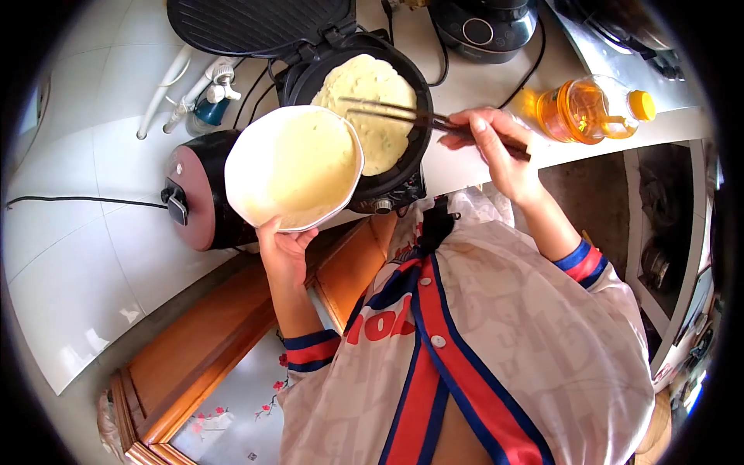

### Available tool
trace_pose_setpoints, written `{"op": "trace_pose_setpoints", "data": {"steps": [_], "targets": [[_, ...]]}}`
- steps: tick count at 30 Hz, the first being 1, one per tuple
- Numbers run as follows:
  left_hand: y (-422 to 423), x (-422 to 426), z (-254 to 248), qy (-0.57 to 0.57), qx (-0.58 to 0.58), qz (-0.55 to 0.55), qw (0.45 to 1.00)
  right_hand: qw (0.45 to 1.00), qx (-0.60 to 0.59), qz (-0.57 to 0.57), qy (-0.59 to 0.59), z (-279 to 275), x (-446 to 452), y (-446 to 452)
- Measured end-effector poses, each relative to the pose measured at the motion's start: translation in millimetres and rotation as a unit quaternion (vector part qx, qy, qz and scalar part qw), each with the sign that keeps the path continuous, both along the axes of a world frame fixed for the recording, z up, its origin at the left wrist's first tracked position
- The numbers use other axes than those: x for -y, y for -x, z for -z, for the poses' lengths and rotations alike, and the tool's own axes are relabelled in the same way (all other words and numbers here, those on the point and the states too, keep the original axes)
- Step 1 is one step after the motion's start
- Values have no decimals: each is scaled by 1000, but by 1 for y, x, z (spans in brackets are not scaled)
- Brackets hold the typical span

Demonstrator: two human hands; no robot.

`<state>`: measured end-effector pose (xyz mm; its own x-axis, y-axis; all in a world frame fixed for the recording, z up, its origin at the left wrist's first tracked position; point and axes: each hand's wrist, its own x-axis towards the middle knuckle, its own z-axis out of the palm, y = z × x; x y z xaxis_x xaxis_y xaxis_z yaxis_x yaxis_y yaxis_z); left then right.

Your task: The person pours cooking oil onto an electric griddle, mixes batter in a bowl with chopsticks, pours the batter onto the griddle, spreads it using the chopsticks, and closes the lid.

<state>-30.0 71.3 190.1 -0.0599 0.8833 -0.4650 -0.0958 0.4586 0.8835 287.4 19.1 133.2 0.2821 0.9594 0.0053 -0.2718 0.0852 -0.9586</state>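
A white countertop (465, 151) crosses the upper part of the frame. At upper centre, a round pale-yellow batter layer (377, 151) lies in the black electric pan (423, 97). The 2 dark chopsticks (430, 120) extend over the layer; contact at the tips cannot be determined. The right hand (496, 147), right of the pan, is closed around the chopsticks. The white bowl (242, 174), left of centre, is tilted and overlaps the pan edge in view; yellow batter coats its interior. The left hand (287, 246) grips the bowl's lower rim. The ridged lid (256, 23) stands open at upper left. A pink-and-black appliance (200, 190) is left of the bowl; an orange-yellow bottle (581, 110) is at upper right.
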Motion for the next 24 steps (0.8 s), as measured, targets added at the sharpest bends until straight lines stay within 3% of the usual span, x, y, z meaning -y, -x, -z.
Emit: {"op": "trace_pose_setpoints", "data": {"steps": [2,3,6,8,18,24], "targets": [[-3,-2,2,4,-8,8,1000,994,-3,-70,-80,-7,5,1],[-4,-3,3,4,-9,11,1000,991,19,-117,-65,-15,6,1],[-7,-4,6,-7,-19,18,1000,982,68,-144,-102,-18,3,7],[-8,-5,5,-12,-31,23,999,978,109,-141,-110,-10,-3,9],[-13,-1,7,-9,10,3,1000,996,-38,-61,-43,16,-21,0],[-7,0,7,2,37,7,999,999,-13,-27,-13,-1,-13,-4]]}}
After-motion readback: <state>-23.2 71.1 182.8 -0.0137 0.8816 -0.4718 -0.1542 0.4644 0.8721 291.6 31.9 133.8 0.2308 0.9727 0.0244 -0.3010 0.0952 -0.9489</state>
